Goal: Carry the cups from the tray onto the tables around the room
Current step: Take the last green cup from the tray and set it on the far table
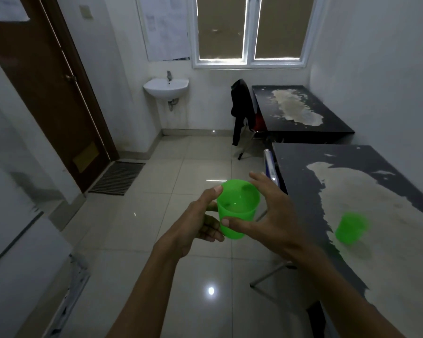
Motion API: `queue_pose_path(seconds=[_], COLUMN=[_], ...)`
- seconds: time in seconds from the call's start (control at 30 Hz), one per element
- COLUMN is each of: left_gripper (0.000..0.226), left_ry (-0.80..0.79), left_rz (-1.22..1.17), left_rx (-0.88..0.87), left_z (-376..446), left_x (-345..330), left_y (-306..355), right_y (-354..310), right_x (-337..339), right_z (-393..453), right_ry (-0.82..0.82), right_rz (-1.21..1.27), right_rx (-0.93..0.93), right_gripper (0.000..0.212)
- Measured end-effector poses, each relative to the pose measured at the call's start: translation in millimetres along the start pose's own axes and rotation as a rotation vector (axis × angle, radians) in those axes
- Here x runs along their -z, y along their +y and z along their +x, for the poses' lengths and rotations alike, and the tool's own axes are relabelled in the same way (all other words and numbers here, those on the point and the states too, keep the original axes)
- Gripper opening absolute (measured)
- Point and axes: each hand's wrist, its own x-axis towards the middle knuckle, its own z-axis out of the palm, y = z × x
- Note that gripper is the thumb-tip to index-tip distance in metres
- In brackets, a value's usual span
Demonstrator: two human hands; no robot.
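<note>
Both hands are meeting around a green cup (237,209) held upright in the air above the tiled floor (142,230). The left hand (198,223) is curling partly closed on the cup's left side, its thumb lying against the rim and its fingers reaching under toward the base. The right hand (276,211) is spreading wide, far more open than the left: its thumb is pressing the cup's near wall low down, while its fingers are arching over the far side of the rim, one fingertip showing through the translucent plastic. Whether those far fingers are actually touching the cup is hard to tell. The cup is sitting between the two hands, its mouth facing up and looking empty.

A second cup (351,228), also green and blurred, is standing on the near worktop (303,167), to the right of the hands and well apart from them. This worktop is dark with large pale worn patches. A far worktop (332,123), worn the same way, is standing beyond it against the wall under the window (250,30), with a chair (242,111) draped in dark cloth beside it. A sink (166,87) is hanging on the back wall, and a brown door (47,93) is standing at the left.
</note>
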Motion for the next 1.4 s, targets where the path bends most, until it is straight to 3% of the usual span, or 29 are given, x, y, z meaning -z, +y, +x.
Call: queue_pose_path(seconds=[0.43, 0.77, 1.4], left_gripper=[0.087, 0.089, 0.086], left_ry=[-0.071, -0.044, -0.071], left_rz=[0.022, -0.002, -0.009], left_rx=[0.014, 0.002, -0.035], left_z=[211.8, 403.5, 735.8], left_x=[118.0, 202.2, 306.8], left_y=[56.6, 106.9, 209.6], right_y=[63.6, 149.9, 289.0], right_x=[-63.6, -107.9, -136.8], right_z=[223.7, 423.9, 749.9], right_ry=[0.060, 0.056, 0.065], right_rz=[-0.002, 0.016, -0.012], right_rx=[-0.056, -0.032, -0.054], right_gripper=[0.093, 0.088, 0.096])
